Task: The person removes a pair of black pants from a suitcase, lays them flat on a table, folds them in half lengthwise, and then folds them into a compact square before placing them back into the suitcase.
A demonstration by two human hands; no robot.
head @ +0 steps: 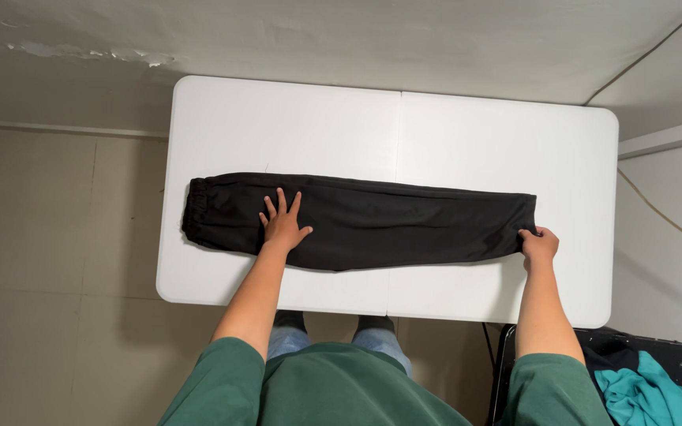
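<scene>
item: black trousers [372,222], folded lengthwise, lying across the middle of the white table [475,134]. i am pressing my left hand [282,225], fingers spread, near the waistband end; my right hand [538,244] is pinching the cuff end. step, by my judgement: smoothing; next calls for carrying the cuff end toward the waistband

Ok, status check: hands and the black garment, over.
Left hand flat on black garment, fingers spread. Right hand pinching its right end. Garment folded long across white table. Nothing else on the table.
</scene>
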